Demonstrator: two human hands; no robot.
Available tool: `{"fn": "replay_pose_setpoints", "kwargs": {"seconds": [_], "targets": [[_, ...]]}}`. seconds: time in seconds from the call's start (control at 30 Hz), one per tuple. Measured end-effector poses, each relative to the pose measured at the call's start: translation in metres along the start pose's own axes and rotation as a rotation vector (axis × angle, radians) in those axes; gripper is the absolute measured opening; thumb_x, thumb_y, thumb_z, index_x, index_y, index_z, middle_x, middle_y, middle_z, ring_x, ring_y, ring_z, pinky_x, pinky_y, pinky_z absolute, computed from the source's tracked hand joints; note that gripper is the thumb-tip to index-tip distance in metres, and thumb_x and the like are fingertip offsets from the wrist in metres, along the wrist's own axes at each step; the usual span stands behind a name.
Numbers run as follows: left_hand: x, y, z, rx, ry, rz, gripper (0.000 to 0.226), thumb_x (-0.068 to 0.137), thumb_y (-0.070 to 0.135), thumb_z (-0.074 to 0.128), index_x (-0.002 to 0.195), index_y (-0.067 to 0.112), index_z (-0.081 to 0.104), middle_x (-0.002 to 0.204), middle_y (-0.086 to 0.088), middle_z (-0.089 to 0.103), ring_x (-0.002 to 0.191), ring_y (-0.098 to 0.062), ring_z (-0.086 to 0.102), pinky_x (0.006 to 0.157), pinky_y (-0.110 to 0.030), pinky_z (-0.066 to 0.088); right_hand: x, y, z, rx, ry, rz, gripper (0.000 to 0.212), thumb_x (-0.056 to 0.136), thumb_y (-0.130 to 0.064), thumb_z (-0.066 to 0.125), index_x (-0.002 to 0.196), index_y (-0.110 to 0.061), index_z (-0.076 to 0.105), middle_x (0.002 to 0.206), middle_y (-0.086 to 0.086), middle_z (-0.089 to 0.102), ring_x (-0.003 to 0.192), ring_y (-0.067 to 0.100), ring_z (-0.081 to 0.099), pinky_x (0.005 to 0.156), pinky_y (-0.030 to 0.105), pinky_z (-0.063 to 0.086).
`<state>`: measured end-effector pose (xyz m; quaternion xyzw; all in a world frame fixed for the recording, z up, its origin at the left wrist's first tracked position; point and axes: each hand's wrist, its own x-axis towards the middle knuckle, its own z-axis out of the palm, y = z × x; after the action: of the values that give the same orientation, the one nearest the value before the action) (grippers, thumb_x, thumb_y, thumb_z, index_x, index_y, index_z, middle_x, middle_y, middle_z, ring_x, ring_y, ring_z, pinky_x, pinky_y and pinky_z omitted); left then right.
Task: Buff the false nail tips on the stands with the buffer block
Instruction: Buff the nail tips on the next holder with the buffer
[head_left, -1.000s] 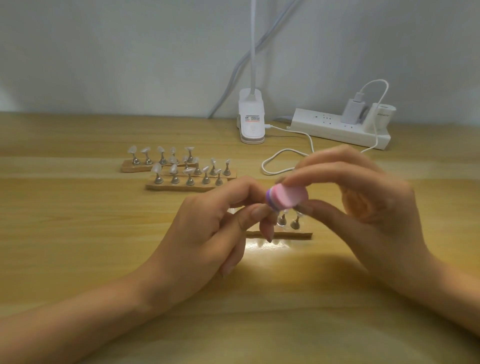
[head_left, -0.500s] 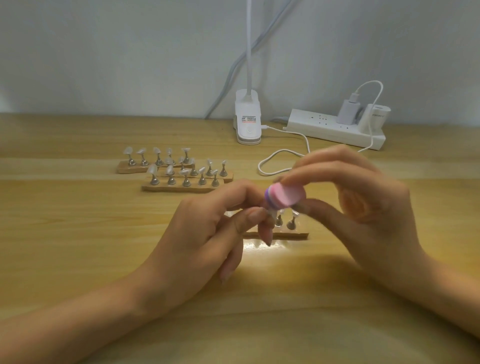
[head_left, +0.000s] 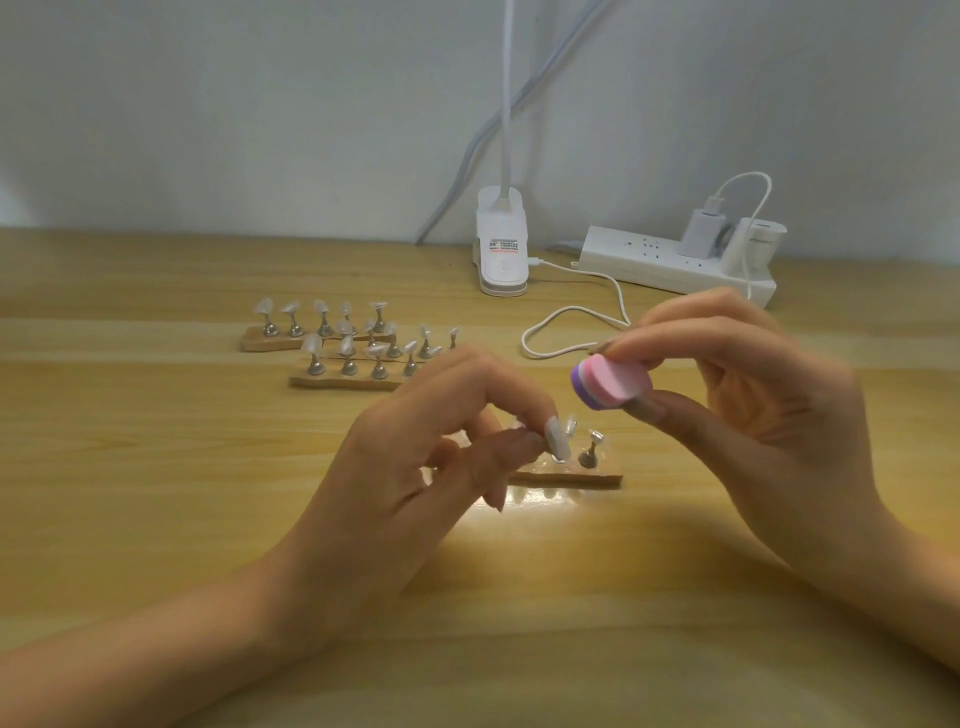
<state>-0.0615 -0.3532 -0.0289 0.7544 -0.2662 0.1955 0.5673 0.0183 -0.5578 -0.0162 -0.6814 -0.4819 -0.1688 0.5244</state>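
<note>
**False nail tip pinched, buffer block held clear**

False nail tip (head_left: 555, 435), pale translucent plastic on a small metal peg, is at the left end of the near wooden stand (head_left: 566, 477), a flat light-wood strip. My left hand (head_left: 415, 467) pinches it between thumb and forefinger. Up and right of that stand, my right hand (head_left: 769, 395) grips the round pink-and-purple layered foam buffer block (head_left: 613, 387) between fingertips and thumb, apart from the tip.

I judge this tip is partway through buffing. Behind and left of the stand, the far wooden stands (head_left: 343, 380) carry many more tips, and I cannot tell whether those are done.

Further behind, the white clip lamp base (head_left: 503, 249) has a small coloured label. The white cylinder (head_left: 756, 244) on the white power strip (head_left: 670, 265) bears grey lettering. Both are too blurred to read.
</note>
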Motion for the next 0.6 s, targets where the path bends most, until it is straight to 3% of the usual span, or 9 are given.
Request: {"fn": "replay_pose_setpoints", "kwargs": {"seconds": [0.07,0.17,0.33,0.5,0.6], "targets": [[0.0006,0.0015,-0.0002,0.016,0.031,0.019,0.01,0.097,0.043,0.054,0.092,0.042,0.063,0.091,0.016,0.058,0.061,-0.006,0.054,0.056,-0.018,0.046,0.0,0.0003,-0.0006,-0.009,0.005,0.001,0.022,0.091,-0.022,0.068,0.112,-0.019,0.064,0.11,-0.017,0.065,0.101,0.017,0.063,0.088,0.03,0.049],[-0.0001,0.0023,-0.0004,-0.029,0.078,0.001,0.009,0.094,0.034,0.061,0.093,0.041,0.066,0.084,0.016,0.061,0.055,-0.003,0.055,0.052,-0.011,0.042,-0.0012,0.0006,-0.001,-0.017,-0.004,0.0,0.022,0.093,-0.027,0.066,0.113,-0.019,0.063,0.111,-0.016,0.065,0.102,0.017,0.063,0.088,0.031,0.051],[-0.0011,0.0029,-0.001,-0.084,0.119,-0.033,0.004,0.09,0.031,0.066,0.09,0.032,0.07,0.089,-0.001,0.07,0.053,-0.014,0.069,0.043,-0.014,0.038,-0.0017,0.0015,-0.0004,-0.018,-0.009,0.003,0.022,0.093,-0.028,0.066,0.113,-0.019,0.063,0.111,-0.013,0.065,0.102,0.019,0.063,0.087,0.032,0.051],[0.0014,0.0035,-0.0011,-0.128,0.157,-0.016,0.003,0.085,0.021,0.07,0.083,0.018,0.07,0.091,-0.001,0.069,0.054,-0.014,0.068,0.05,-0.005,0.043,-0.0018,0.002,0.0006,0.008,-0.015,0.006,0.022,0.092,-0.026,0.067,0.112,-0.017,0.063,0.11,-0.006,0.064,0.101,0.02,0.063,0.087,0.032,0.051],[0.0,0.0006,-0.0029,-0.076,0.161,-0.041,0.007,0.083,0.019,0.072,0.082,0.025,0.068,0.094,0.002,0.071,0.047,-0.015,0.066,0.045,-0.018,0.048,-0.0035,0.003,0.0023,0.023,-0.027,0.011,0.022,0.09,-0.018,0.068,0.112,-0.015,0.064,0.108,-0.001,0.064,0.1,0.023,0.063,0.086,0.034,0.051]]}}
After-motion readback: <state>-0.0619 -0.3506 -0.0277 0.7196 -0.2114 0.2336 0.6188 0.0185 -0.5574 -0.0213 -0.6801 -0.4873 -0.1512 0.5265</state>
